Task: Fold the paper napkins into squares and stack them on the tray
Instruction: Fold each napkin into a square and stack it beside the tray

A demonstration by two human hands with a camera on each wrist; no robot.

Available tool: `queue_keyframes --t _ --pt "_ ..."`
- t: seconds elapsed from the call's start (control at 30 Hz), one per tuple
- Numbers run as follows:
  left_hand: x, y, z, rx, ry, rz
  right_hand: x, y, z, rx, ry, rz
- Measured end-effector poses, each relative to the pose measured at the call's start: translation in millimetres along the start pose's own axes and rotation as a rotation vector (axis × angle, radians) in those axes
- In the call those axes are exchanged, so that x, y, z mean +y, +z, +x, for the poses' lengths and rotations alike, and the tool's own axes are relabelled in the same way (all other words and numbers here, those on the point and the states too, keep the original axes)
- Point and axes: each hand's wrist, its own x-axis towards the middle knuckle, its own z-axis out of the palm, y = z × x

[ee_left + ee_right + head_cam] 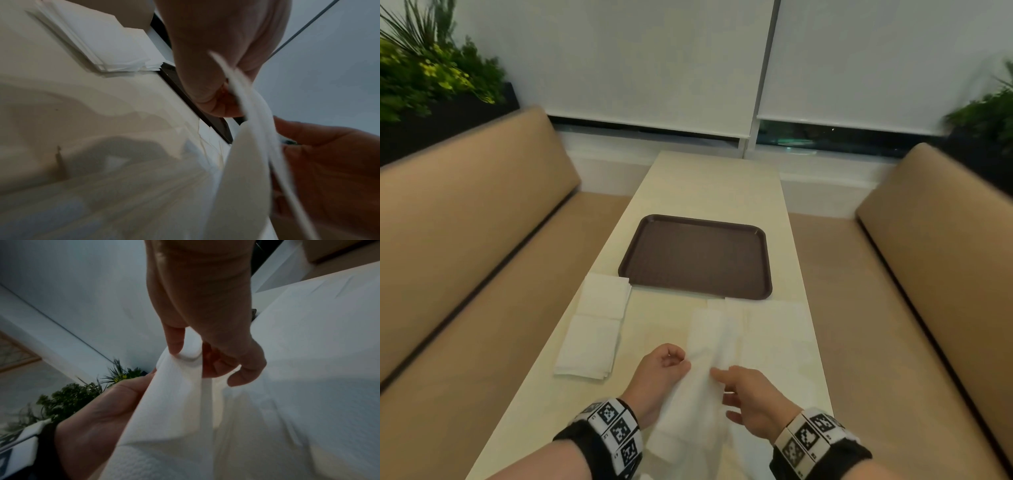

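Observation:
Over the near part of the table a white paper napkin [698, 387] hangs lifted and creased between both hands. My left hand [683, 359] pinches its upper left edge between thumb and fingers [207, 91]. My right hand [717, 377] pinches a fold of the same napkin [180, 386], index finger [174, 344] on one side and the other fingers behind. The brown tray [695, 257] lies further out, with nothing on it. Two piles of folded napkins [599, 322] sit on the table left of the tray's near corner.
Unfolded white napkins [774, 335] lie flat on the table [709, 185] to the right, just in front of the tray. Tan bench seats [465, 240] run along both long sides of the table. Planters stand behind the benches, and a window wall closes the far end.

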Motion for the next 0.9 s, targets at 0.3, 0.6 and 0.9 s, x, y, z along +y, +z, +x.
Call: queue_keyframes --t 0.3,0.6,0.9 --pt "-10 -8 1 0.041 -0.068 0.125 7 -10 2 0.284 -0.288 -0.129" --pt "10 0 -9 0.016 0.066 0.450 -7 -27 -23 0.258 -0.442 -0.108" --pt "74 4 -33 -0.219 0.002 0.040 -37 -5 -61 -0.013 -0.528 -0.069"
